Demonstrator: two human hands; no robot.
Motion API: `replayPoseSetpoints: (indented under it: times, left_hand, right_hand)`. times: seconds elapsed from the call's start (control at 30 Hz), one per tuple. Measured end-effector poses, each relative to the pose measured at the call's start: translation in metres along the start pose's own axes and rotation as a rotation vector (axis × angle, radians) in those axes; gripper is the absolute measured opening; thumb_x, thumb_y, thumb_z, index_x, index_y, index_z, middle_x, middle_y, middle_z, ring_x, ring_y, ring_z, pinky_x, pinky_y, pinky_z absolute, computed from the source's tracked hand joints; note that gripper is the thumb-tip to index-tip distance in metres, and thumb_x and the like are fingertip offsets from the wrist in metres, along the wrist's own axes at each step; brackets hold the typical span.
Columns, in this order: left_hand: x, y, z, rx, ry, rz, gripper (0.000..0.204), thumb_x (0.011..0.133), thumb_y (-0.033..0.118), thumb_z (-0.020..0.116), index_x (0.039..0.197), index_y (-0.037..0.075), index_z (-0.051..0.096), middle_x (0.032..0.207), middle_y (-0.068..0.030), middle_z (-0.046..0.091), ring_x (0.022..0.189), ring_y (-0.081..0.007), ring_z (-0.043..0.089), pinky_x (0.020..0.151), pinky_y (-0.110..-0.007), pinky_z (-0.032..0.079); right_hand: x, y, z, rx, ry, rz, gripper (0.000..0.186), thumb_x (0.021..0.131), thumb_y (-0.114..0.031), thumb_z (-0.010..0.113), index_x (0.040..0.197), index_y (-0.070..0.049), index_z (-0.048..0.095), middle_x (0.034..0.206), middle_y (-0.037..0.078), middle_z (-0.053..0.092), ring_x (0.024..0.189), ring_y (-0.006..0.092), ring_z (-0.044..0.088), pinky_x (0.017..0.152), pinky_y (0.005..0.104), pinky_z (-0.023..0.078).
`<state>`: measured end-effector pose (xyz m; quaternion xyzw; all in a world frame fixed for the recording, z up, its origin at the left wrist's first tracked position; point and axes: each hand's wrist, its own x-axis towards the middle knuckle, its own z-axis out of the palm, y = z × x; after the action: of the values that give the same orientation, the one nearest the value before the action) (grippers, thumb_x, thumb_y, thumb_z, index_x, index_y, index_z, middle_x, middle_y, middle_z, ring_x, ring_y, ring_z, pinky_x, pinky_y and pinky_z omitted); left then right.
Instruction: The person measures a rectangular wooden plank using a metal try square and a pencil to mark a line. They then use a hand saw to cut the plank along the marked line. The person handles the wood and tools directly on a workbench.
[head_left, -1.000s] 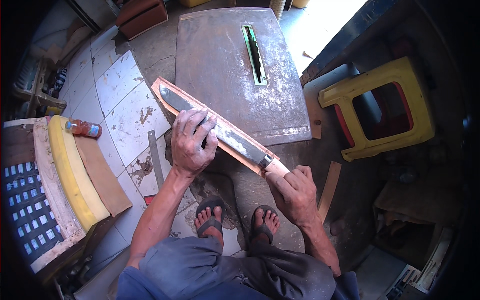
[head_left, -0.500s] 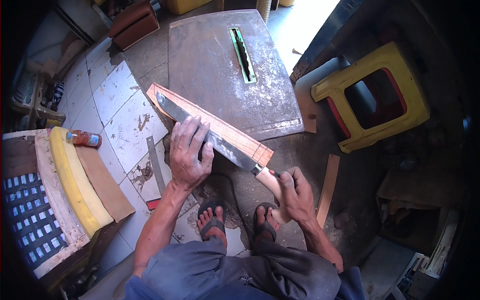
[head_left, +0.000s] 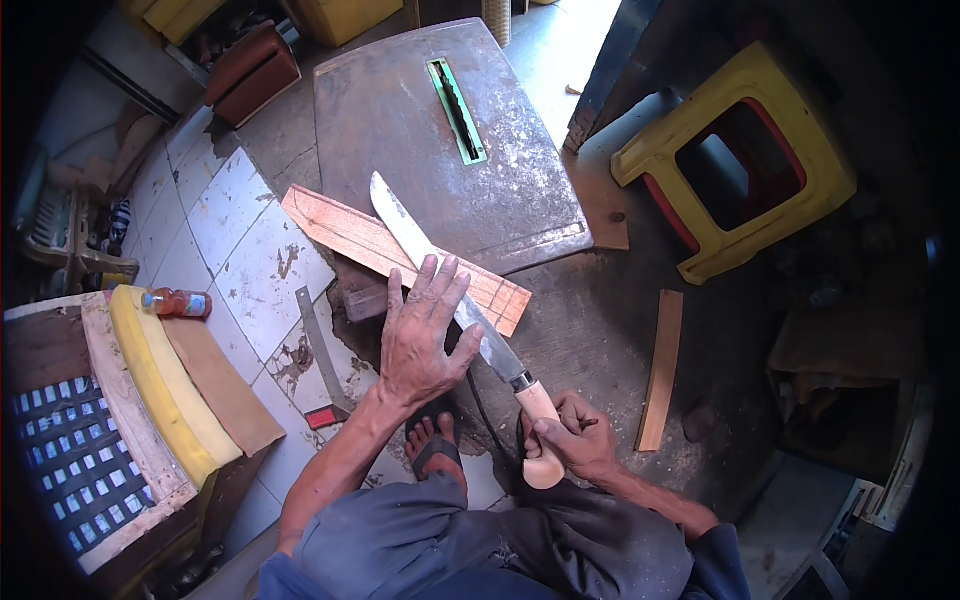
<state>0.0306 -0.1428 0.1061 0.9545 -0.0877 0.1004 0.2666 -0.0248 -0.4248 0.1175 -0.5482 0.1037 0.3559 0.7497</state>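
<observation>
A big knife (head_left: 492,345) with a long broad blade and a pale wooden handle lies aslant over a reddish wooden board (head_left: 345,225). My right hand (head_left: 578,438) is closed round its handle; a small dark thin item shows at these fingers, too small to name. My left hand (head_left: 425,345) rests with stretched fingers on the blade and the board's near edge. Pencil-like lines mark the board, which lies across the near left edge of a worn metal saw table (head_left: 400,110). A toothed dark blade (head_left: 457,110) shows in the table's green-rimmed slot.
A yellow stool (head_left: 735,240) stands right, near a loose wood strip (head_left: 660,370). On the left are a framed piece with yellow foam (head_left: 165,385), a bottle (head_left: 178,303) and a try square (head_left: 318,345) on the tiles. A brown case (head_left: 255,75) sits far left.
The knife has turned from lying along the board to crossing it, its tip now over the saw table. My right hand has come nearer to me; my left has shifted right along the blade.
</observation>
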Motion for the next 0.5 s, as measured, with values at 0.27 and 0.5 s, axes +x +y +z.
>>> replayPoseSetpoints:
  times: [0.27, 0.5]
  left_hand:
    - [0.0060, 0.0092, 0.0027, -0.030, -0.010, -0.013, 0.072, 0.094, 0.036, 0.075, 0.154, 0.005, 0.052, 0.165, -0.0211, 0.045, 0.160, -0.0383, 0.031, 0.131, -0.061, 0.006]
    - [0.0044, 0.0058, 0.0046, 0.008, -0.009, 0.011, 0.075, 0.092, 0.041, 0.076, 0.153, 0.005, 0.052, 0.164, -0.0200, 0.047, 0.158, -0.0381, 0.034, 0.132, -0.059, 0.008]
  right_hand:
    - [-0.0046, -0.0026, -0.0014, -0.044, -0.078, -0.072, 0.043, 0.104, -0.004, 0.068, 0.076, -0.008, 0.035, 0.107, 0.015, 0.064, 0.089, 0.0203, 0.078, 0.069, 0.0302, 0.062]
    - [-0.0040, -0.0048, -0.0069, -0.347, -0.130, -0.223, 0.044, 0.104, -0.010, 0.071, 0.071, -0.003, 0.042, 0.103, 0.014, 0.062, 0.090, 0.0191, 0.078, 0.070, 0.0281, 0.059]
